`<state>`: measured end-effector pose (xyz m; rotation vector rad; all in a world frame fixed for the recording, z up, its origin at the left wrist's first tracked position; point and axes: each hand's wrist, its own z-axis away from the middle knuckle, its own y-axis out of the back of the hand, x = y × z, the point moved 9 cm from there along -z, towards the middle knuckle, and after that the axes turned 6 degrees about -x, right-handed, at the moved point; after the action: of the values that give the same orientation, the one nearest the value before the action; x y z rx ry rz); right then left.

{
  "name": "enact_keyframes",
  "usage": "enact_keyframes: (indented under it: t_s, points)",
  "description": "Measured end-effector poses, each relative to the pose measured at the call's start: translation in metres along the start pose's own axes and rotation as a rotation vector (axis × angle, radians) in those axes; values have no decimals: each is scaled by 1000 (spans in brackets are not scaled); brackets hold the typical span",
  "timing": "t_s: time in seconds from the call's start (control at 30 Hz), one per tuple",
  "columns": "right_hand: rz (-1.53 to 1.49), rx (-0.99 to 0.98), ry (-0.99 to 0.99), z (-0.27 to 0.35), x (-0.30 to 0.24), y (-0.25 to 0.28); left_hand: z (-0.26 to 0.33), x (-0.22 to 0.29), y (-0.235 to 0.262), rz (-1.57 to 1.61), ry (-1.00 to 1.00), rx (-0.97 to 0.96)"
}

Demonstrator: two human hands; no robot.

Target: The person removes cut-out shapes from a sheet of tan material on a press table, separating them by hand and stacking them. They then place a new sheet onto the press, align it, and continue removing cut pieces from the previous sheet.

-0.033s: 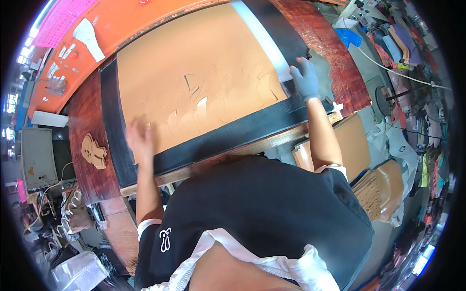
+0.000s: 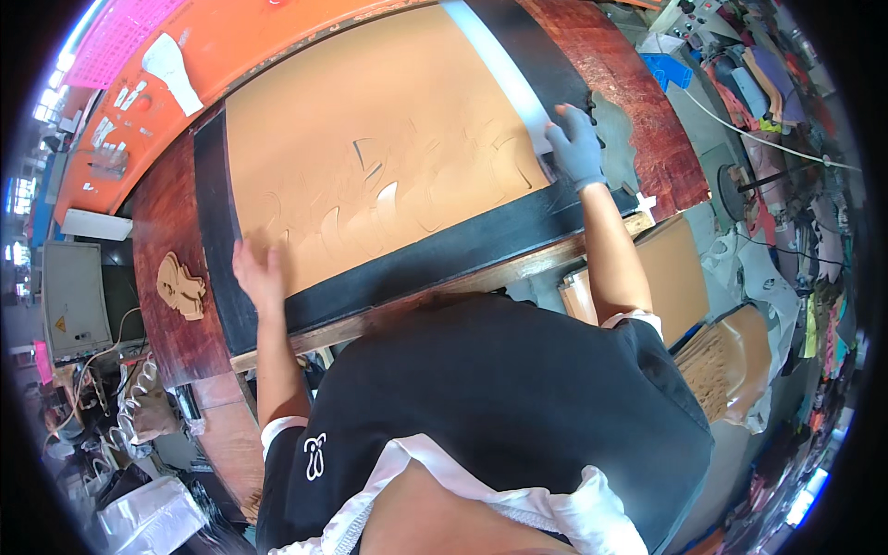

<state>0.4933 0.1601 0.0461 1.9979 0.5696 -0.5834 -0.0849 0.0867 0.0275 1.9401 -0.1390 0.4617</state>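
A tan sheet (image 2: 351, 92) lies on a black board (image 2: 416, 254), with curved cut lines across its near part. Several cut shapes there show dark or pale gaps at their edges. My bare left hand (image 2: 259, 276) is open with fingers apart at the near left corner of the sheet. On the right, my right hand (image 2: 577, 150), in a grey glove, is open, its thumb near the whitish strip (image 2: 504, 69) along the sheet's right edge. Neither hand is seen to hold anything; whether they touch the sheet is hard to tell.
A stack of tan cut pieces (image 2: 180, 287) lies on the red-brown table (image 2: 153, 236) at left. A grey irregular scrap (image 2: 612, 139) sits beyond my right hand. An orange machine surface (image 2: 222, 46) borders the far side. Tan sheets (image 2: 671, 268) are stacked at lower right.
My left hand has shifted slightly left and its blur has lessened. My right hand has moved slightly left and its fingers are a little more bent. The sheet looks unchanged.
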Motion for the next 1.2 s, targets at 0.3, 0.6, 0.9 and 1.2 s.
enact_keyframes:
  t_s: [0.3, 0.6, 0.9, 1.2]
  points:
    - [90, -308, 287, 19, -139, -98, 38, -119, -60, 1144, 527, -201]
    - [215, -497, 439, 72, -196, -153, 71, -57, -27, 1328, 487, -627]
    - [-81, -550, 554, 82, -314, -192, 23, -53, -53, 1731, 670, -544]
    - [-289, -736, 293, 138, -383, -287, 31, -36, -54, 1745, 629, -441]
